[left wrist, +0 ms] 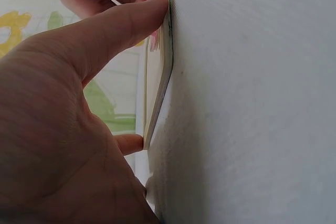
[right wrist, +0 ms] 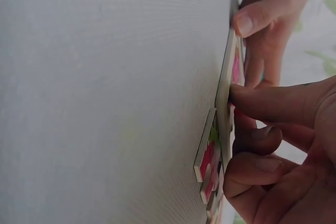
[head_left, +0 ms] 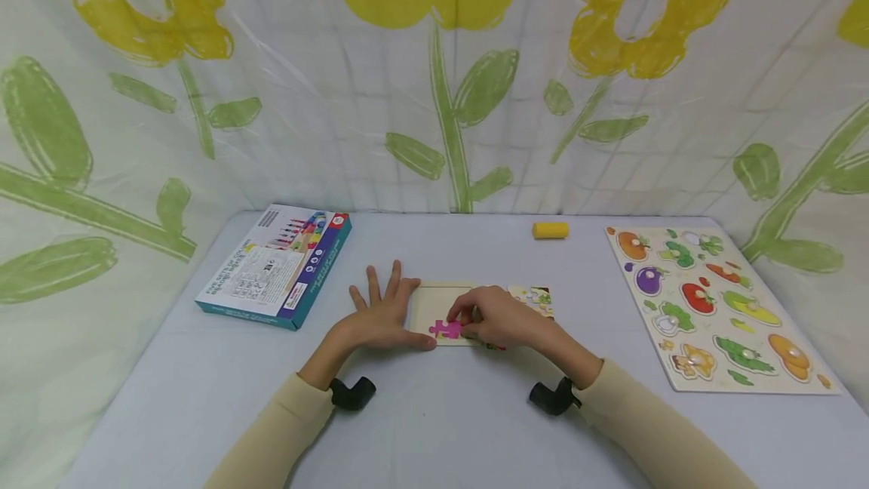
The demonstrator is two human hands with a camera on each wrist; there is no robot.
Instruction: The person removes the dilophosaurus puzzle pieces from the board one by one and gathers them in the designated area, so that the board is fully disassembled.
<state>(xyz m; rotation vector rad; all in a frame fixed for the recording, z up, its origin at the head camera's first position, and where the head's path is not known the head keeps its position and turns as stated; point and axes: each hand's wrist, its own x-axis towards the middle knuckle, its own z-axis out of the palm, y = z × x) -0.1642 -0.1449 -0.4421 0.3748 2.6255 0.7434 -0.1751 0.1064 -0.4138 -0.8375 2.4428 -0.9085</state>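
A shallow wooden puzzle tray (head_left: 424, 303) lies flat on the table between the hands. In its lower part is a pink jigsaw piece (head_left: 444, 329). My left hand (head_left: 380, 323) is spread wide, thumb on the tray's near left corner and index finger by the far left corner. The thumb's contact with the rim also shows in the left wrist view. My right hand (head_left: 498, 315) reaches over the tray's right side, its thumb and index finger pinching at the pink piece; the fingers partly hide it. Loose jigsaw pieces (right wrist: 207, 156) lie beside the tray, partly under that hand.
A paint box (head_left: 271, 266) lies at the left. A yellow cylinder (head_left: 550, 230) rests near the table's back edge. At the right is a vegetable peg board (head_left: 726, 308). More jigsaw pieces (head_left: 539, 296) sit right of the tray. A flower-printed curtain (head_left: 299, 96) hangs behind.
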